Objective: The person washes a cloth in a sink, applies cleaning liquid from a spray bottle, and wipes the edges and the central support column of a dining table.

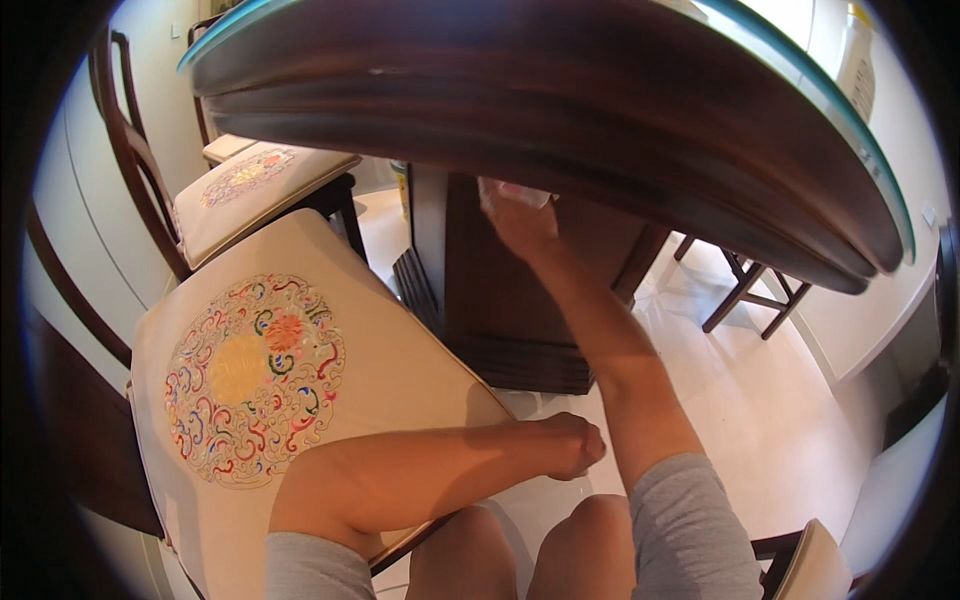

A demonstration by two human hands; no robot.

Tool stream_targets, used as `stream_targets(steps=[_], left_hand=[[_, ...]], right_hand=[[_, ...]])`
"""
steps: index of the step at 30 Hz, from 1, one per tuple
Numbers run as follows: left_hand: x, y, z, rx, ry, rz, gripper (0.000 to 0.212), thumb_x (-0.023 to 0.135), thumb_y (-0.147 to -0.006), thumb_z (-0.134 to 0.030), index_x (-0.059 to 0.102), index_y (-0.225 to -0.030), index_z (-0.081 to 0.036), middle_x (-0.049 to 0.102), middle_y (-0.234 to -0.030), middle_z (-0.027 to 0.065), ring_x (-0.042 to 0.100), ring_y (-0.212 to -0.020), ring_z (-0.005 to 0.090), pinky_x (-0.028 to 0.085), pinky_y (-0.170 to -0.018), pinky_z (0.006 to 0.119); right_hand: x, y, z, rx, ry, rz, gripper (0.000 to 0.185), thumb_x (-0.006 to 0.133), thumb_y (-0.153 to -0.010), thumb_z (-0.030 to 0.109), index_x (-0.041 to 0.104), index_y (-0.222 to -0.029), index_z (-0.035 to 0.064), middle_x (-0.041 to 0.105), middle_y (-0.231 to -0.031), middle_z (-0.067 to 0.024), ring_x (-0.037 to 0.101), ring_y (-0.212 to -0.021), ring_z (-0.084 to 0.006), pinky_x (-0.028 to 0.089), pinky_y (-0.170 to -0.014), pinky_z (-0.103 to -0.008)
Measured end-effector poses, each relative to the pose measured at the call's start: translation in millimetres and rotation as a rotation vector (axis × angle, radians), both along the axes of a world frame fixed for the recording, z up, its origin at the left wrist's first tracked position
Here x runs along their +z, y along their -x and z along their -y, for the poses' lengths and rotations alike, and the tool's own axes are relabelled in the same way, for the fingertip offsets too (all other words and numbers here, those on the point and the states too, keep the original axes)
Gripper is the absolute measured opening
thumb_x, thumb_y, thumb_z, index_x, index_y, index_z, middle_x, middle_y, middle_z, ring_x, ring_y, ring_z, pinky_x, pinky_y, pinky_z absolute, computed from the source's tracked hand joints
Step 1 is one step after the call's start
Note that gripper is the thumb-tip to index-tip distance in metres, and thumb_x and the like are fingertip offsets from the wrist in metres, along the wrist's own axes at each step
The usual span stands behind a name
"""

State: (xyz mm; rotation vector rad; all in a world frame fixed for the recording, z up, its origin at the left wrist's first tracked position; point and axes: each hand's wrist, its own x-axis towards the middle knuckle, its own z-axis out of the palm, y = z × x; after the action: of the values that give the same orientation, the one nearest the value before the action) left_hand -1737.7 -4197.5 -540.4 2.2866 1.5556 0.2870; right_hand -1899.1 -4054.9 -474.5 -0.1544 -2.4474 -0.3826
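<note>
My right hand (525, 225) reaches under the overhanging tabletop, up against the dark wood table pedestal (510, 300). A crumpled whitish cloth or wipe (534, 196) with a pinkish patch is in its fingers, partly hidden by the hand and the table edge. Curled into a loose fist, my left hand (574, 446) hangs above the floor in front of my knees; nothing shows in it. The left forearm crosses over the front of a chair's cream seat cushion (405, 352), which bears a round multicoloured embroidery.
A thick dark wood tabletop (525, 97) with a glass sheet (832, 94) overhangs the pedestal. Another cushioned chair (262, 176) stands at the far left. Dark stool legs (750, 296) rise from the pale tiled floor (720, 405). Part of another cushion (814, 566) shows at lower right.
</note>
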Motion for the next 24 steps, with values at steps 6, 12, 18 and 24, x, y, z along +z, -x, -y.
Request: stream_targets(steps=[6, 12, 18, 24], left_hand=[[12, -2, 5, 0.016, 0.087, -0.017, 0.016, 0.056, -0.071, -0.015, 0.053, -0.076, 0.000, 0.054, -0.077, 0.0161, 0.054, -0.075, 0.0327, 0.043, -0.065, 0.040], [25, -3, 3, 0.024, 0.196, -0.128, 0.016, 0.055, -0.073, -0.015, 0.053, -0.075, 0.000, 0.055, -0.078, 0.0161, 0.054, -0.076, 0.0328, 0.043, -0.065, 0.039], [23, -11, 1, -0.008, 0.168, -0.159, 0.019, 0.053, -0.075, -0.019, 0.052, -0.081, -0.001, 0.054, -0.083, 0.0139, 0.054, -0.081, 0.0311, 0.043, -0.069, 0.038], [25, -10, 0, -0.001, 0.263, -0.177, 0.023, 0.049, -0.078, -0.023, 0.051, -0.095, -0.007, 0.054, -0.090, 0.0102, 0.052, -0.088, 0.0280, 0.042, -0.075, 0.037]], right_hand=[[-29, -31, -27, -0.043, -0.535, -0.100, 0.033, 0.043, -0.079, 0.019, 0.047, -0.111, 0.0129, 0.045, -0.114, -0.0096, 0.045, -0.103, -0.0174, 0.042, -0.081, -0.0286], [-45, -33, -119, 0.461, 0.560, -0.621, 0.035, 0.043, -0.083, 0.029, 0.046, -0.112, 0.0089, 0.044, -0.115, -0.0091, 0.040, -0.106, -0.0241, 0.034, -0.089, -0.0372], [-27, -72, -122, 0.121, 0.426, -0.554, 0.037, 0.044, -0.081, 0.026, 0.045, -0.113, 0.0084, 0.043, -0.116, -0.0105, 0.039, -0.108, -0.0257, 0.033, -0.090, -0.0375], [-29, -60, -105, -0.050, 0.198, -0.369, 0.038, 0.045, -0.080, 0.023, 0.043, -0.115, 0.0078, 0.042, -0.117, -0.0118, 0.037, -0.110, -0.0273, 0.031, -0.092, -0.0378]])
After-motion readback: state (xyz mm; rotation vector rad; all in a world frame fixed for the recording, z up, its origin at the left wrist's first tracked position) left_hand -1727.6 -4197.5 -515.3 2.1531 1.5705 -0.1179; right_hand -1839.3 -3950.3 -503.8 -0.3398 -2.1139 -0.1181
